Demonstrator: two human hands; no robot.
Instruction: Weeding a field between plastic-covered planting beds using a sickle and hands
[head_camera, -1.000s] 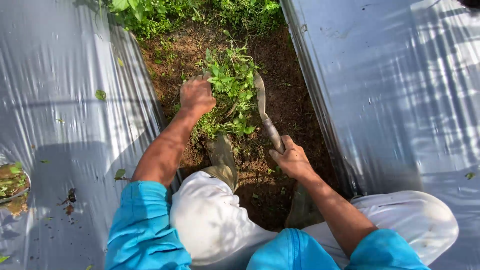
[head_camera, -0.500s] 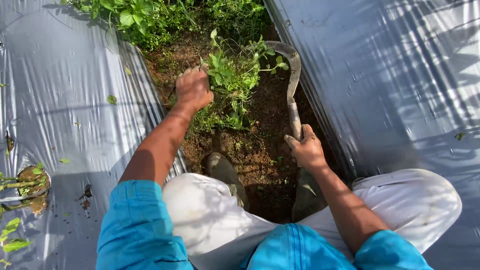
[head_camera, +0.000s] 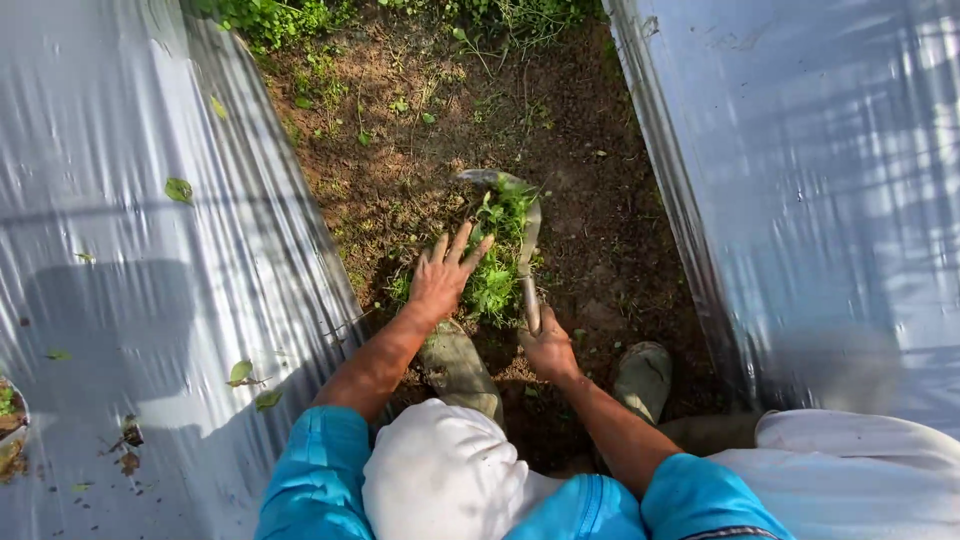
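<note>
Bare soil furrow (head_camera: 600, 230) between silver plastic sheets (head_camera: 130, 250). Right hand (head_camera: 548, 347) clamped on sickle (head_camera: 527, 258), blade hooking weeds (head_camera: 497, 262); left hand (head_camera: 443, 275) beside, fingers spread on them.

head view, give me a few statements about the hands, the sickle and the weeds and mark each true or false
1. The right hand grips the handle of a sickle. True.
2. The left hand is closed in a fist on the silver plastic sheet. False: its fingers are spread over the clump of weeds in the soil strip.
3. The sickle blade curves around the far side of the weeds. True.
4. The soil strip runs between two sheets of silver plastic. True.
5. The person is barefoot. False: muddy boots show beside the hands.
</note>
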